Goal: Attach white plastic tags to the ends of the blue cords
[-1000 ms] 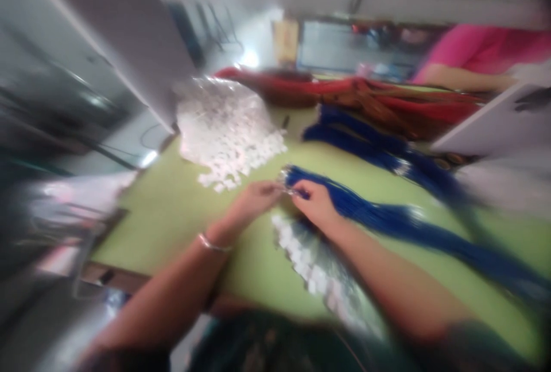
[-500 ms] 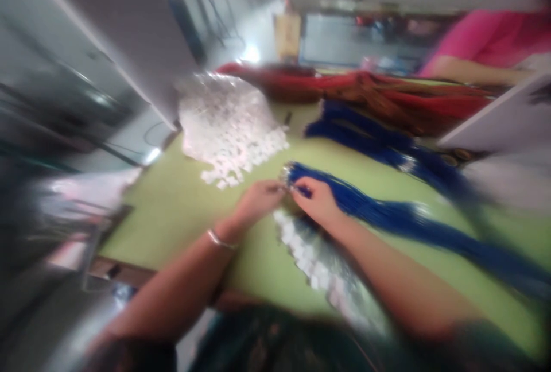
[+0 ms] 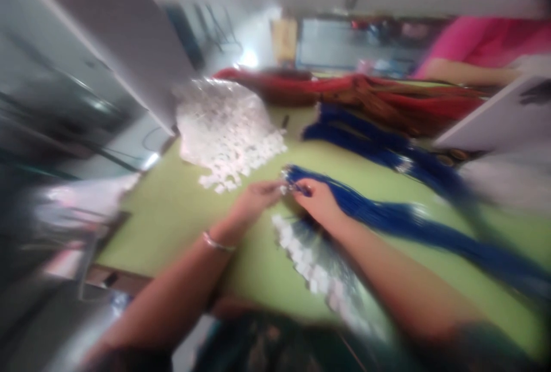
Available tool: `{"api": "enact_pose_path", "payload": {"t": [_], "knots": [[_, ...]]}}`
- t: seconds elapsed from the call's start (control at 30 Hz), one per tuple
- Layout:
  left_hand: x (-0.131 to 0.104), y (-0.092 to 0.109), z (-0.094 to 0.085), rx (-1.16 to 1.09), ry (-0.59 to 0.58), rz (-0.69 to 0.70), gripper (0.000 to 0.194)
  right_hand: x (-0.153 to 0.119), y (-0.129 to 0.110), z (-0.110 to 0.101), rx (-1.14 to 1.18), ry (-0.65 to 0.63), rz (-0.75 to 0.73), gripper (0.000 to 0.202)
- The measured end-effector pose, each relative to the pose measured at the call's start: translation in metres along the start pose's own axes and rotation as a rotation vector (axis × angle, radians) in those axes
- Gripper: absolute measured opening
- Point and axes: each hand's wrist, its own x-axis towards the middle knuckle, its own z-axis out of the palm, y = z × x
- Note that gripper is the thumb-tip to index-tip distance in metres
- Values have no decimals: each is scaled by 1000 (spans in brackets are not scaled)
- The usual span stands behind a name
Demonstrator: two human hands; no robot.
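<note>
Both of my hands meet over the green table, near the ends of a bundle of blue wires [image 3: 379,211]. My left hand [image 3: 262,193] is closed in a pinch on a small white connector [image 3: 283,189], whose details are blurred. Close beside it, my right hand [image 3: 317,195] has its fingers closed on a blue wire [image 3: 305,189], the end pointing at the connector. Below my hands lies a row of wires with white connectors [image 3: 307,263] on their ends, partly behind my right forearm. A heap of loose white connectors [image 3: 245,159] spills from a clear plastic bag [image 3: 215,99].
More blue wire bundles [image 3: 357,131] lie behind, with red and brown wires [image 3: 344,88] along the far edge. A co-worker's pink sleeve [image 3: 456,45] shows across the table [image 3: 163,205]. A grey panel [image 3: 495,108] stands at the right.
The view has shifted slightly. My left hand has drawn back a little to the left, and the white connector shows more clearly between my hands. My right hand has barely moved.
</note>
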Motion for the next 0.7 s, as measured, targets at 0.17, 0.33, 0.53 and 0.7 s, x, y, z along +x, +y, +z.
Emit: {"api": "enact_pose_path", "payload": {"t": [0.17, 0.33, 0.53, 0.7], "knots": [[-2, 9, 8, -243, -28, -94, 36, 0, -1, 0, 28, -4, -17, 12], [-2, 13, 7, -305, 10, -150, 29, -4, -3, -2, 25, 38, -13, 20], [-4, 13, 10, -378, -26, -127, 25, -5, -3, 0, -18, 57, 10, 17], [-3, 8, 9, -321, 15, -121, 30, -6, -2, 1, -91, 55, 3, 16]]}}
